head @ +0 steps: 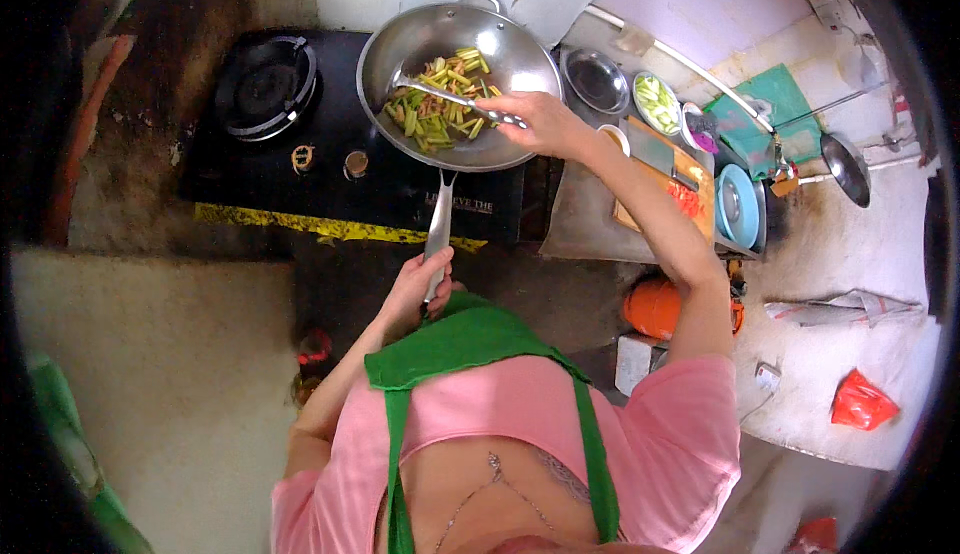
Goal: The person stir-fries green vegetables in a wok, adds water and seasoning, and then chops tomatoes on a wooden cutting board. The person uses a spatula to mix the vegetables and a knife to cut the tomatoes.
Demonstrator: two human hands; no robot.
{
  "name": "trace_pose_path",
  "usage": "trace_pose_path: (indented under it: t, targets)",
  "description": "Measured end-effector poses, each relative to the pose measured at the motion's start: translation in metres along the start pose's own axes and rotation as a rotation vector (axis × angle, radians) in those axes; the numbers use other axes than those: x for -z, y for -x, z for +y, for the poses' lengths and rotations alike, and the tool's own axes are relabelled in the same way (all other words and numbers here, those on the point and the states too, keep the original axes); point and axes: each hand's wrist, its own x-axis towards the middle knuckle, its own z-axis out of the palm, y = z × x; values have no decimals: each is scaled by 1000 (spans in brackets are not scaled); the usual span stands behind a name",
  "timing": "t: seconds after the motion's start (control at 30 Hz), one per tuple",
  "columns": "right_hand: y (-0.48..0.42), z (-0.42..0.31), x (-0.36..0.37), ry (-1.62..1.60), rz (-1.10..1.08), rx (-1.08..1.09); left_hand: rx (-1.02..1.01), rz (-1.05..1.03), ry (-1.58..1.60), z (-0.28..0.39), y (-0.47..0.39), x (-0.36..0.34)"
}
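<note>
My left hand (418, 284) is closed around the long metal handle (441, 216) of a steel wok. The wok (521, 51) sits over the right side of a black gas stove. In it lie cut green stalks mixed with small brownish pieces (442, 108). My right hand (546, 125) grips a metal spatula (442, 93) by its handle, above the wok's right side. The spatula's head rests at the left part of the wok, beside the food.
The stove's left burner (266, 89) is bare. At right, a wooden cutting board (626, 213) bears a cleaver (649, 150) and chopped red pieces (686, 198). Near it stand a metal bowl (596, 80), a plate of pale green slices (657, 102) and blue basins (735, 205). An orange gas cylinder (651, 308) stands below.
</note>
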Motion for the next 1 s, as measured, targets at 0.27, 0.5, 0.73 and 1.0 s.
trace_pose_path:
  t: [0.27, 0.5, 0.73, 1.0]
  targets:
    - [28, 7, 36, 103, 2, -134, -30, -10, 11, 2, 3, -3]
    - [48, -70, 93, -654, -369, -847, -25, -44, 23, -1, 2, 0]
    - [-18, -69, 74, -511, -579, -715, -11, -28, 33, -1, 1, 3]
    - [-77, -21, 71, -1168, -450, -693, -9, -32, 35, 1, 0, -2]
